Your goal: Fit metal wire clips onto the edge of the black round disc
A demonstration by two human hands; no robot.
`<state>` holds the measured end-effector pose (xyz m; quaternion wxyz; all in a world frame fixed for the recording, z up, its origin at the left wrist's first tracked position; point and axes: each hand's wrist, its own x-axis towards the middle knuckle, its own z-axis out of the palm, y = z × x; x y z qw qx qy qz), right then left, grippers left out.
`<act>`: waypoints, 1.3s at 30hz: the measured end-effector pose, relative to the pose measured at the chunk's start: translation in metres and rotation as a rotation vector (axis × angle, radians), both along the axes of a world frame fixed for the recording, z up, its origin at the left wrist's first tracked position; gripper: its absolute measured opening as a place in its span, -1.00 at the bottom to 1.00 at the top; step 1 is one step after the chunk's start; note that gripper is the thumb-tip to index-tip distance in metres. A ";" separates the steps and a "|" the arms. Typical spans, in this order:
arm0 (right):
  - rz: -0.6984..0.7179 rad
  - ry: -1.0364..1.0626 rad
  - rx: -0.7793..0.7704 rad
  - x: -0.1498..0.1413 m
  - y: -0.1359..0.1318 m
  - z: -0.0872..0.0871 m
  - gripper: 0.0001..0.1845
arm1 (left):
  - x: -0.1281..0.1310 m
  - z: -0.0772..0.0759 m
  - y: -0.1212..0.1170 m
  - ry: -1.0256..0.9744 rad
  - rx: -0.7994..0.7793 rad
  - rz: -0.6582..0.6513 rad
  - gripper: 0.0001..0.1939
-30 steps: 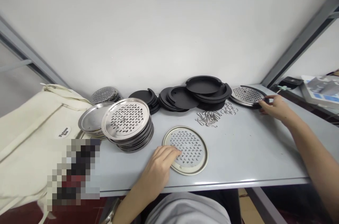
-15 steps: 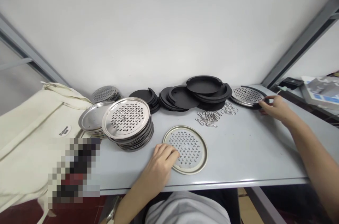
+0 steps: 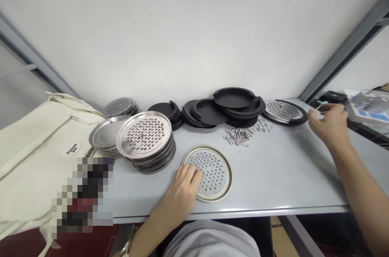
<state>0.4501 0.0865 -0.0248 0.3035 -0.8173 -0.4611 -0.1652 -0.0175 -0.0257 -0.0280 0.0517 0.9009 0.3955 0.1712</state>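
A round metal grater plate, dotted with raised holes, lies flat at the table's front. My left hand has its fingers closed over the plate's left rim. Off to the right, my right hand is raised with thumb and fingers apart, holding nothing that I can see. Just left of it, apart from the fingers, rests a grater plate in a black rim. A tall stack of shiny grater plates stands left of my left hand.
Black round trays and rims are piled by the wall. Small metal clips and rings lie before them. Plain metal plates and more graters stand farther left. A cream cloth bag covers the left side.
My right hand has let go of the black-rimmed grater and moved right, off it. The grater plate under my left hand has slid slightly left, closer into the fingers.
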 end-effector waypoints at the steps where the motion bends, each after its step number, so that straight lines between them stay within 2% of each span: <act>1: 0.012 -0.009 0.061 -0.011 -0.005 0.007 -0.61 | 0.000 0.000 -0.001 0.000 0.007 0.010 -0.64; 3: 0.114 0.022 0.099 -0.043 -0.017 0.022 -0.68 | 0.001 0.001 -0.002 -0.026 0.027 0.023 -0.64; 5: 0.270 0.107 0.074 -0.085 -0.034 0.033 -0.73 | 0.002 0.004 -0.003 -0.079 0.048 0.051 -0.67; 7: 0.587 0.241 -0.012 -0.133 -0.054 0.038 -0.79 | 0.002 0.006 -0.002 -0.149 0.052 0.114 -0.72; 9: 0.881 0.358 -0.238 -0.177 -0.074 0.038 -0.77 | 0.001 0.007 -0.001 -0.203 0.045 0.203 -0.76; 11: 0.972 0.426 -0.353 -0.212 -0.090 0.032 -0.69 | 0.000 0.006 0.001 -0.218 0.040 0.272 -0.79; 13: 0.986 0.425 -0.404 -0.234 -0.100 0.025 -0.79 | -0.001 0.004 0.003 -0.208 0.043 0.305 -0.82; 16: 0.945 0.371 -0.334 -0.244 -0.104 0.013 -0.88 | -0.001 0.002 0.004 -0.208 0.045 0.308 -0.85; 19: 1.023 0.373 -0.286 -0.242 -0.097 0.005 -0.90 | 0.000 0.002 0.003 -0.230 0.019 0.290 -0.85; 24: 1.156 0.347 -0.318 -0.238 -0.063 0.012 -0.83 | 0.001 0.006 0.000 -0.269 -0.021 0.248 -0.81; 26: 1.265 0.335 -0.361 -0.241 -0.045 0.019 -0.84 | 0.000 0.009 -0.001 -0.232 -0.022 0.207 -0.77; 29: 1.450 0.344 -0.415 -0.250 -0.029 0.023 -0.85 | -0.002 0.010 -0.001 -0.127 -0.021 0.115 -0.55; 30: 1.459 0.335 -0.385 -0.253 -0.028 0.023 -0.84 | -0.003 0.009 -0.001 -0.101 -0.019 0.088 -0.44; 34: 1.372 0.288 -0.218 -0.263 -0.044 0.014 -0.87 | -0.003 0.005 0.000 -0.067 -0.027 0.050 -0.07; 39: 1.269 0.300 -0.226 -0.266 -0.060 0.001 -0.95 | -0.001 0.001 0.003 -0.040 -0.108 0.059 0.15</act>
